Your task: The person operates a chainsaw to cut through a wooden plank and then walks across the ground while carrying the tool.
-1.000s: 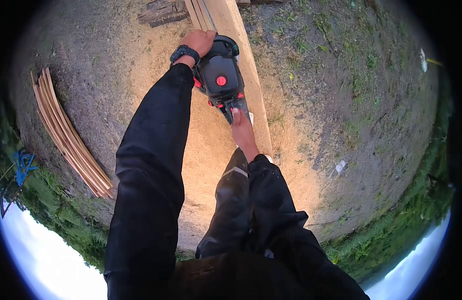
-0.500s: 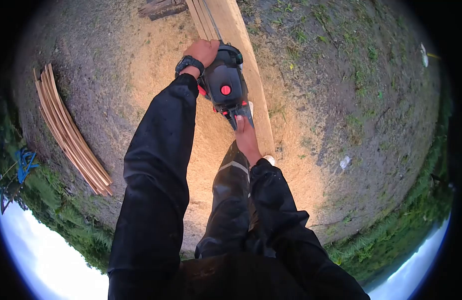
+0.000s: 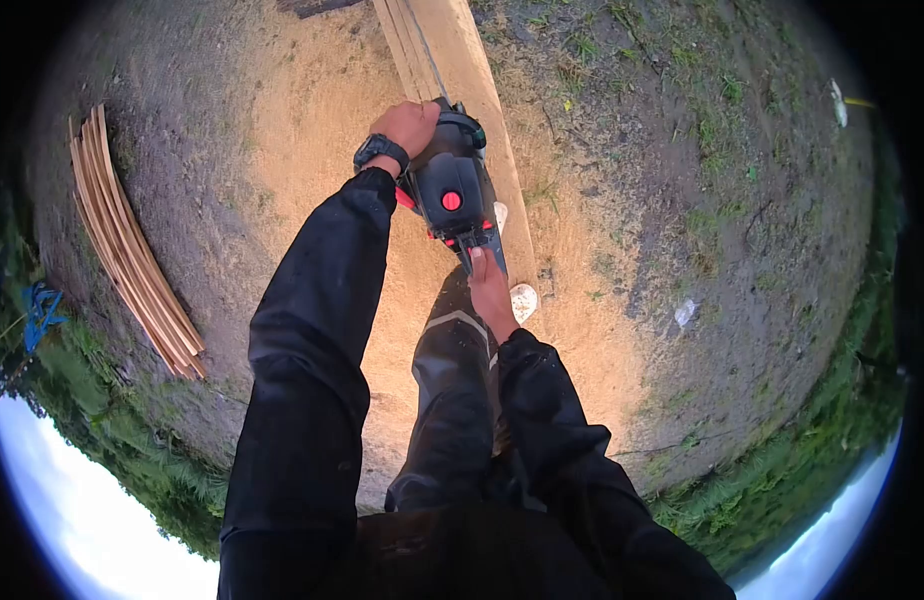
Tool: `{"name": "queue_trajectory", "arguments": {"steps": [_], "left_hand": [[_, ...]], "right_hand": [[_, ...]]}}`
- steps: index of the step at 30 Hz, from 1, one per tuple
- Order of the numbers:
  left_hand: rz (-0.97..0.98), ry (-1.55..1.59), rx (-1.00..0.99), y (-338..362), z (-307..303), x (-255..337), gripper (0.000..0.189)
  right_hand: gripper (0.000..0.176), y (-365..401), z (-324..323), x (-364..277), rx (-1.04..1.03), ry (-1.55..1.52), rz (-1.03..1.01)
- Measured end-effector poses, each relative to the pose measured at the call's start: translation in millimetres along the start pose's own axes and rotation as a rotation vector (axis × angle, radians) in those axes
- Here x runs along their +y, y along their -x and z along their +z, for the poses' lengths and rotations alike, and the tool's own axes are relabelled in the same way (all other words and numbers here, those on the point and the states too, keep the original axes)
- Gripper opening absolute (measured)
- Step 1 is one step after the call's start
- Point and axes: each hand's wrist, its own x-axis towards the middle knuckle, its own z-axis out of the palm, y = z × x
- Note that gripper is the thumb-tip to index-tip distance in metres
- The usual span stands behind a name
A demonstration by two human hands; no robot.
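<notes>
A person looks down, through a round wide-angle view, at their own two hands on a black chainsaw with a red cap and red trim [image 3: 450, 180]. The saw lies over a long, pale timber beam [image 3: 450, 40] on the ground, its body toward the beam's near end. Long parallel lines run along the beam's left part, ahead of the saw.

The left hand [image 3: 410, 127], with a chunky black watch [image 3: 382, 153] at the wrist, closes over the front handle; its fingertips are hidden. The right hand [image 3: 490, 287] wraps the rear handle, thumb on top and its other fingers out of sight. Both arms wear black sleeves [image 3: 312, 300].

A speckled white shoe tip [image 3: 523, 302] shows just beside the beam's near end. Golden sawdust [image 3: 312, 140] spreads around beam and legs. Well apart, to the left, lies a bundle of thin wooden strips [image 3: 132, 250], which look curved in this view. To the right, a crumpled whitish scrap [image 3: 685, 313] lies on dark, patchily grassy ground [image 3: 742, 270]. At far left is a tangled blue object [image 3: 40, 317], too small to identify.
</notes>
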Motion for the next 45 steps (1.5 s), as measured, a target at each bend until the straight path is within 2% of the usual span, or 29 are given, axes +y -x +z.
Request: {"name": "queue_trajectory", "arguments": {"steps": [3, 5, 6, 9, 11, 13, 16, 20, 29, 31, 33, 38, 41, 45], "left_hand": [[0.062, -0.031, 0.027, 12, 22, -3, 0.056], [-0.009, -0.077, -0.065, 21, 25, 5, 0.053], [0.086, -0.167, -0.041, 22, 31, 4, 0.054], [-0.044, -0.049, -0.039, 37, 40, 6, 0.055], [-0.019, -0.015, 0.003, 36, 57, -10, 0.060], [-0.028, -0.013, 0.000, 43, 63, -11, 0.058], [-0.007, 0.002, 0.025, 60, 68, -6, 0.055], [0.086, -0.041, 0.068, 74, 107, -16, 0.054], [0.085, -0.020, 0.099, 176, 180, -3, 0.058], [-0.015, -0.057, 0.029, 191, 197, -3, 0.055], [0.000, -0.058, 0.025, 215, 211, -1, 0.056], [-0.013, -0.039, 0.047, 268, 249, -1, 0.059], [0.022, -0.038, 0.033, 285, 254, 1, 0.058], [0.023, -0.012, 0.049, 258, 247, -8, 0.059]], "right_hand": [[0.049, 18, -7, 15, 0.008, 0.071, 0.003], [0.049, 17, -7, 21, 0.009, 0.038, 0.041], [0.049, 17, -8, 26, 0.022, 0.042, 0.023], [0.049, 21, -4, 44, 0.056, 0.076, -0.036], [0.050, 23, 2, 65, 0.026, -0.021, -0.012], [0.049, 28, 2, 72, -0.004, 0.012, 0.020], [0.047, 35, 6, 93, 0.014, -0.041, 0.005], [0.047, 43, 0, 119, 0.035, -0.031, -0.059], [0.049, 92, -8, 230, 0.015, 0.002, -0.089], [0.049, 109, -10, 257, 0.008, 0.020, -0.063], [0.049, 123, -7, 278, 0.015, -0.001, -0.041], [0.051, 169, -2, 334, 0.052, -0.016, -0.112], [0.053, 180, -3, 347, 0.058, -0.015, -0.102], [0.048, 158, 2, 323, 0.082, 0.003, -0.096]]}}
